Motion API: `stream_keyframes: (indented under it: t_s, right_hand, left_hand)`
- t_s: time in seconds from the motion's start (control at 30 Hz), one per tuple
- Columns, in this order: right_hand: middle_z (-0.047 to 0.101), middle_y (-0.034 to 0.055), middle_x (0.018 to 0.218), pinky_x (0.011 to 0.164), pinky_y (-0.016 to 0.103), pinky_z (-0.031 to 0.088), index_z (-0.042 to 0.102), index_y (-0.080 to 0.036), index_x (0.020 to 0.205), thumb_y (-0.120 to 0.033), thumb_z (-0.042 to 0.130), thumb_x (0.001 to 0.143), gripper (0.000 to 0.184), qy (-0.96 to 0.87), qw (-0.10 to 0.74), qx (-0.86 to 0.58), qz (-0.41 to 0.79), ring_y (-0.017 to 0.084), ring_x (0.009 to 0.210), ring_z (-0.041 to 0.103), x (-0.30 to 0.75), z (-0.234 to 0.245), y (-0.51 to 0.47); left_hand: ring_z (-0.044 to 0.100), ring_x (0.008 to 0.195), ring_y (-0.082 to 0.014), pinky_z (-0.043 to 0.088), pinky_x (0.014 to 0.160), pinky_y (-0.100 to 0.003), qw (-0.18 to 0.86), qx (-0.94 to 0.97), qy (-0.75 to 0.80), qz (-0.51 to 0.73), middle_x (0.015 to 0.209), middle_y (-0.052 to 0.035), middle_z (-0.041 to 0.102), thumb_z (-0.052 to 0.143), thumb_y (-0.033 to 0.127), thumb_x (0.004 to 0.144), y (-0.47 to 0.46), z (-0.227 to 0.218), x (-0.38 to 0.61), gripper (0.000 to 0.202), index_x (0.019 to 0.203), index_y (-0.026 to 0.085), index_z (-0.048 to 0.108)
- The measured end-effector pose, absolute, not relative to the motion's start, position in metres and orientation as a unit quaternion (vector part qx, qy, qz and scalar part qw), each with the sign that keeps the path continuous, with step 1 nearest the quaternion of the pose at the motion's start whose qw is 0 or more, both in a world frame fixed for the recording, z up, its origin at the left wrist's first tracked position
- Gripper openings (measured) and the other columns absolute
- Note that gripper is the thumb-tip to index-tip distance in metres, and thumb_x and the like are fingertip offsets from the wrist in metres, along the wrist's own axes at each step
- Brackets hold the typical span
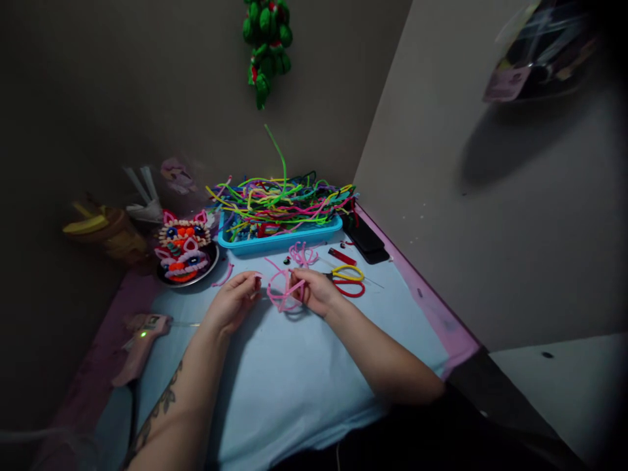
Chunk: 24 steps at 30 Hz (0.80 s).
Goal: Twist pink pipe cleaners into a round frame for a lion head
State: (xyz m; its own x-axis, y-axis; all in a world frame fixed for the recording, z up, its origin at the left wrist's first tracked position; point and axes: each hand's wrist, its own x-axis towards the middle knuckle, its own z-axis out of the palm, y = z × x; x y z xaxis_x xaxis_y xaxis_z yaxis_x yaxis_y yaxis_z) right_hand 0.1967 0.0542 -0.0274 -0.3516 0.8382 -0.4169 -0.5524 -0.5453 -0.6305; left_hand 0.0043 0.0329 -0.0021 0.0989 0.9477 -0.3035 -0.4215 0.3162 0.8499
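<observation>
My right hand [316,291] pinches a pink pipe cleaner shape [282,304], bent into open loops, just above the blue table cover. My left hand [234,302] is closed to its left, thumb and fingertips pressed together and apart from the loops. Something small and pinkish shows at its fingertips, too small to name. Behind the hands lies a bunch of curled pink pipe cleaners [304,255]. Scissors [349,281] with yellow and red handles lie beside my right hand, their blades partly hidden.
A blue tray [279,243] heaped with colourful pipe cleaners stands at the back. Left are a bowl [212,261] with two fuzzy animal-face figures and a pink glue gun [142,347] with a green light. A red lighter [342,256] and black phone [366,239] lie right.
</observation>
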Motion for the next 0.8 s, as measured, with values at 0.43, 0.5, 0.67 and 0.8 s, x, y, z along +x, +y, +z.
stream_keyframes:
  t_s: [0.43,0.5,0.67,0.8]
  right_hand:
    - [0.060,0.0001,0.049,0.043,0.018,0.045,0.059,-0.012,0.069,-0.018,0.044,0.095,0.031,-0.165,0.349,-0.356,0.851,0.009,0.039,0.053,0.193,-0.019,0.050]
    - [0.061,-0.0004,0.050,0.044,0.018,0.046,0.060,-0.012,0.072,-0.021,0.044,0.097,0.030,-0.159,0.351,-0.357,0.851,0.009,0.039,0.055,0.193,-0.017,0.049]
    - [0.066,0.0032,0.059,0.052,0.021,0.050,0.063,-0.012,0.078,-0.039,0.032,0.102,0.048,-0.168,0.367,-0.339,0.850,0.012,0.049,0.063,0.191,-0.011,0.046]
    - [0.070,0.0070,0.070,0.058,0.022,0.052,0.067,-0.012,0.086,-0.047,0.025,0.102,0.057,-0.195,0.410,-0.327,0.829,0.012,0.060,0.066,0.190,-0.011,0.045]
  left_hand:
    - [0.069,0.066,-0.0166,0.059,0.062,-0.026,0.790,0.249,0.385,0.408,0.074,-0.0068,0.069,0.074,0.012,0.074,0.033,-0.015,0.003,0.014,0.083,0.013,0.063]
    - [0.068,0.063,-0.0153,0.058,0.060,-0.025,0.797,0.246,0.377,0.403,0.072,-0.0065,0.068,0.073,0.010,0.074,0.034,-0.017,0.002,0.012,0.082,0.012,0.063]
    - [0.067,0.064,-0.0142,0.058,0.063,-0.024,0.801,0.233,0.347,0.429,0.073,-0.0058,0.066,0.070,0.007,0.075,0.037,-0.018,0.002,0.010,0.082,0.011,0.065]
    - [0.066,0.066,-0.0143,0.057,0.070,-0.027,0.786,0.200,0.329,0.483,0.072,-0.0035,0.066,0.069,0.004,0.072,0.039,-0.015,-0.001,0.020,0.089,0.013,0.065]
